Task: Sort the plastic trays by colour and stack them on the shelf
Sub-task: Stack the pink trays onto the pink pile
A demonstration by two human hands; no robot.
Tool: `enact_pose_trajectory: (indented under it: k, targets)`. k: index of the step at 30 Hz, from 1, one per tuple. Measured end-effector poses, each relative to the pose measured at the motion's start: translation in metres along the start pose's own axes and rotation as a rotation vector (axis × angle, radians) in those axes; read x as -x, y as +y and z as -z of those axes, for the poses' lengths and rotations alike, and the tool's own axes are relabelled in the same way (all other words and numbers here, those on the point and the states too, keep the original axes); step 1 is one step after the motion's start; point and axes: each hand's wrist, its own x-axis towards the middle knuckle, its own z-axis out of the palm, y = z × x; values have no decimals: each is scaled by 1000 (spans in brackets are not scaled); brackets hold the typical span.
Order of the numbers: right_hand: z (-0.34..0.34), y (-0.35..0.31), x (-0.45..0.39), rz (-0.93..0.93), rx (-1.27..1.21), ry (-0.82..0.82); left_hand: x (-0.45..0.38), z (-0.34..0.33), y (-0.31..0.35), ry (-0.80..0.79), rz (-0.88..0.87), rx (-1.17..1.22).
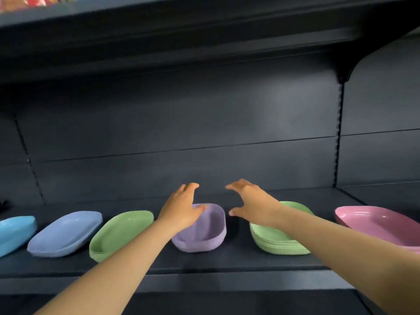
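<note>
Dark shelf, six groups of plastic trays set in a row along it. From the left: light blue trays, periwinkle trays, a green stack, lilac trays, a second green stack, pink trays.

Both arms are stretched in over the lilac trays. Left hand: fingers loosely spread and slightly curved; the thumb appears to touch the tray's far left rim, but nothing is gripped. Right hand: spread wide, thumb apart from the fingers, held just right of the lilac trays and in front of the second green stack; nothing held.

The hands are set on either side of the lilac trays, judged as a two-handed approach to the rims.

Green is seen in two separate places, so sorting is judged unfinished; the lilac trays between them probably need shifting before the greens can be merged.

Some blur; tray counts per stack cannot be told.
</note>
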Motion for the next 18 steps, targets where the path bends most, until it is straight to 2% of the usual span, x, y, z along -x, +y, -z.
enact_pose_trajectory:
  k: [3,7,11,18]
  targets:
    - [41,18,25,74,275,22,0,16,40,-75,-116,-178]
    - [91,55,67,32,454,11,3,20,102,-79,-240,-330]
    - [133,103,117,-7,629,33,11,3,168,-67,-285,-324]
    - [203,198,228,-118,723,-1,35,-47,308,-125,-341,-233]
